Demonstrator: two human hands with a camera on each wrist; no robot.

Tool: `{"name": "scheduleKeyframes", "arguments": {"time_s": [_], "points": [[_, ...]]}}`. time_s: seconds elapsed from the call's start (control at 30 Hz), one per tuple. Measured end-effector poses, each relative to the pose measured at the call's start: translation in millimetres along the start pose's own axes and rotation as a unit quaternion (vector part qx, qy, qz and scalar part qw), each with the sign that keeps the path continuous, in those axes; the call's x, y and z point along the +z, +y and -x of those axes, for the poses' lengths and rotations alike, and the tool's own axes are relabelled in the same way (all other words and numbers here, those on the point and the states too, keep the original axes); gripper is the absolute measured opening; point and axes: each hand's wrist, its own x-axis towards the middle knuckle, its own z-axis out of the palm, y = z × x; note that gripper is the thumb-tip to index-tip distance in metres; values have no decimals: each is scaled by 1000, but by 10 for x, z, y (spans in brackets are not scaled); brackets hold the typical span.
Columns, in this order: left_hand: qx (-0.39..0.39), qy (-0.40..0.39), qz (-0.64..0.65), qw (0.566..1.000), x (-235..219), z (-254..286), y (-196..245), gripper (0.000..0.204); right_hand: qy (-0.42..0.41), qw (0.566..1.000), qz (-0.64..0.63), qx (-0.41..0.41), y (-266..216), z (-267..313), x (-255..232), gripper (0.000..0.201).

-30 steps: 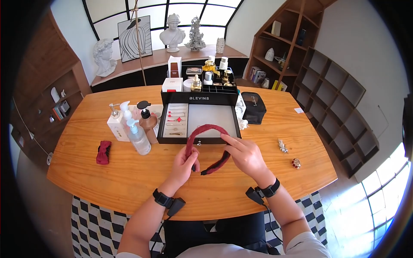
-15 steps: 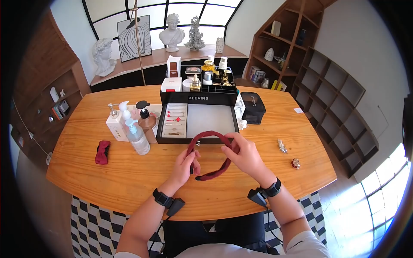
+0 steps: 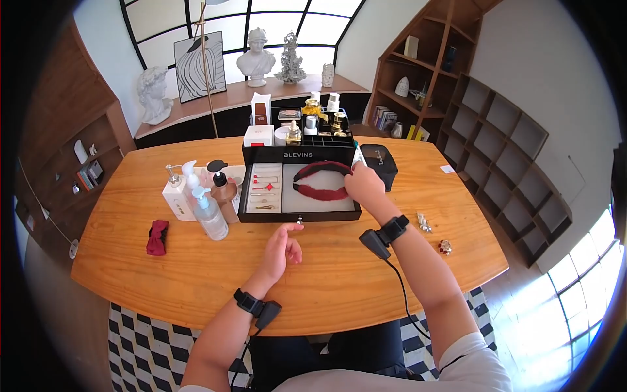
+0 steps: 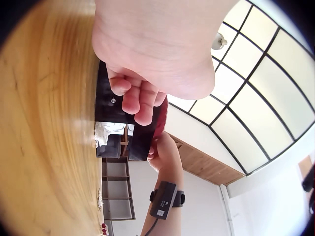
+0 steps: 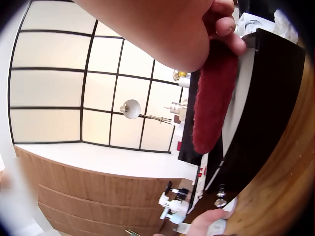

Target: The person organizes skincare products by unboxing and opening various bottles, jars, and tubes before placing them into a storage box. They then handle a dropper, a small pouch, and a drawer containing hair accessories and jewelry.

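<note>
A dark red fabric headband [image 3: 320,194] is in my right hand [image 3: 366,186], which grips it by its curved side. The headband lies level over the wide pale compartment of a pulled-out black drawer [image 3: 264,217], its two ends pointing left. In the right wrist view the red band [image 5: 214,105] hangs close over the drawer's floor. My left hand [image 3: 277,253] holds nothing; its fingers are loosely bent just in front of the drawer, a fingertip close to the small knob [image 3: 300,220]. Several pieces of jewelry [image 3: 264,187] lie in the drawer's narrow left compartment.
Cosmetics fill the top of the black box [image 3: 297,155]. Pump bottles [image 3: 211,219] stand left of the drawer, and a dark red bow [image 3: 157,238] lies farther left. A black case [image 3: 379,166] stands to the right. Two small hair ornaments, one silvery [image 3: 424,223], lie near the right edge.
The right hand has carried the headband forward from in front of the drawer to over its wide compartment, laying it flatter. My left hand has let go of the headband and stayed near the drawer front.
</note>
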Motion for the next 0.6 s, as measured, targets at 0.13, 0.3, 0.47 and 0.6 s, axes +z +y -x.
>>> {"name": "scheduleKeyframes", "arguments": {"time_s": [0.13, 0.3, 0.47, 0.6], "points": [[-3, -3, 0, 1000, -7, 3, -5, 61, -8, 999, 16, -40, -79, 104, 151, 30], [8, -7, -7, 1000, -1, 6, -6, 59, -9, 971, 77, -228, -25, 309, 30, 24], [7, -6, -20, 1000, 3, 4, -9, 60, -33, 952, 88, -293, 198, 226, 47, 23], [2, -4, -6, 1000, 5, 2, -2, 58, 5, 948, 72, -309, 244, 232, 143, 25]]}}
